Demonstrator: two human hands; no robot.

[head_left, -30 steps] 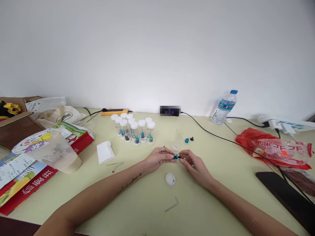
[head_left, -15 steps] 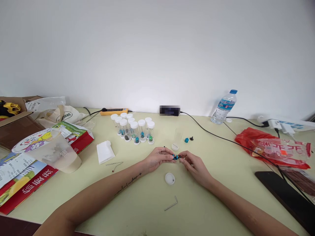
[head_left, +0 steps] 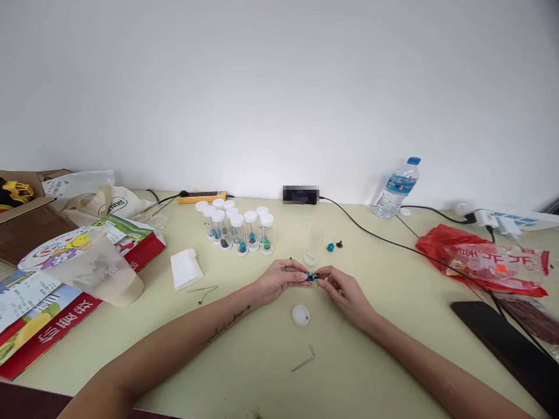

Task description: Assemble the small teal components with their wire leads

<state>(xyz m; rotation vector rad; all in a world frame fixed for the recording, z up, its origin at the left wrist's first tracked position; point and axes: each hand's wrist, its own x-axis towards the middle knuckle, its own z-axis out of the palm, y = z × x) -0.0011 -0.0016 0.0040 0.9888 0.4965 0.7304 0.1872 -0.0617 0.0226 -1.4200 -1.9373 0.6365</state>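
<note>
Between the fingertips of both hands is a small blue and black part (head_left: 312, 277), too small to name more exactly. My left hand (head_left: 279, 280) pinches its left end, and thin light strands with a dark tip show over the fingers. On the other end, the thumb and forefinger of my right hand (head_left: 343, 290) are closed. Just beyond the hands lies a clear tube with a white cap (head_left: 310, 259). A blue piece (head_left: 331, 247) and a small black piece (head_left: 339, 244) rest to its right. Nearer me are a round white lid (head_left: 301, 315) and a hex key (head_left: 304, 359).
Several white-capped clear tubes (head_left: 237, 221) stand behind my left hand. A white packet (head_left: 186, 269) and a thin twisted metal piece (head_left: 202, 289) lie left, near a plastic cup (head_left: 117, 279). A bottle (head_left: 397, 189), red bag (head_left: 476, 262) and black phone (head_left: 502, 343) are right.
Both hands keep their pinch on the small blue and black part, which is turned slightly between the fingers. The whole view has shifted a little; the things on the table stay put.
</note>
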